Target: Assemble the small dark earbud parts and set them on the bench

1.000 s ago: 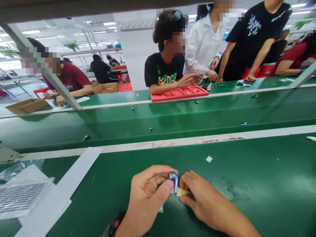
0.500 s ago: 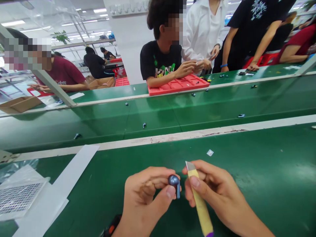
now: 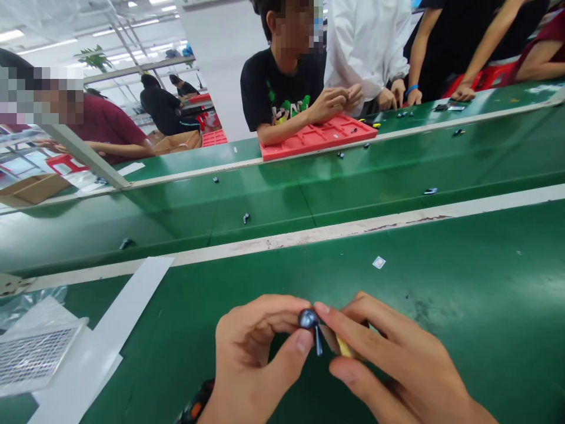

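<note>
Earbud (image 3: 310,324), dark blue with a short stem pointing down, sits at about 6 o'clock in our view, low over the green desk (image 3: 463,282). We pinch it in our left hand (image 3: 256,359), thumb under the stem and fingers curled over the round head, so that grip is clenched on it. Our right hand (image 3: 388,365) comes in from 4 o'clock; its forefinger tip touches the earbud's head, and a yellow tool (image 3: 343,347) shows under those fingers, grasped in that grip, its tip hidden. A small white square (image 3: 378,262) lies on the desk at 1 o'clock from the hands. At 9 o'clock lie a white sheet (image 3: 132,294) and a mesh pad (image 3: 33,353). At 12 o'clock, across the belt, a person leans on a red tray (image 3: 318,138).
</note>
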Demonstrator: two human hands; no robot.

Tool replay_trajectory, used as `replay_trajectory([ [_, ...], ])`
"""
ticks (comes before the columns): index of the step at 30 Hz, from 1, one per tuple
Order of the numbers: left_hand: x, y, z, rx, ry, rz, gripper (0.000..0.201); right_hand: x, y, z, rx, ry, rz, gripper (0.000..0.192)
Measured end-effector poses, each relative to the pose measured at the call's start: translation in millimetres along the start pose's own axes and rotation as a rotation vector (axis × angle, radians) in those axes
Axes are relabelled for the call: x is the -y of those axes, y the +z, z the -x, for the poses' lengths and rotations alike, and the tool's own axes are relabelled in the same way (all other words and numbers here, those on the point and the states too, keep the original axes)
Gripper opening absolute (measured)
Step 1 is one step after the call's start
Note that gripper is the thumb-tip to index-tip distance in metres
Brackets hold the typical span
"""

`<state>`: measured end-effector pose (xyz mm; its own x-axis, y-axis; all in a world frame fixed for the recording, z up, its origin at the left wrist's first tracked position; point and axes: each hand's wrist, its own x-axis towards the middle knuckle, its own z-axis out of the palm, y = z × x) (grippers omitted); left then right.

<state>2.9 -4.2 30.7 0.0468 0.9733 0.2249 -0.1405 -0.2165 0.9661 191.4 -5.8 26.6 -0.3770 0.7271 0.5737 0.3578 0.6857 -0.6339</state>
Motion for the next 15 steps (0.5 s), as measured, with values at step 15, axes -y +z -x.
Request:
replay_trajectory([
  [15,-5.2,3.7,-5.4,0.061,0.066,-0.115,0.032,-0.9,0.6,2.9,0.041,0.052,0.047,0.027],
])
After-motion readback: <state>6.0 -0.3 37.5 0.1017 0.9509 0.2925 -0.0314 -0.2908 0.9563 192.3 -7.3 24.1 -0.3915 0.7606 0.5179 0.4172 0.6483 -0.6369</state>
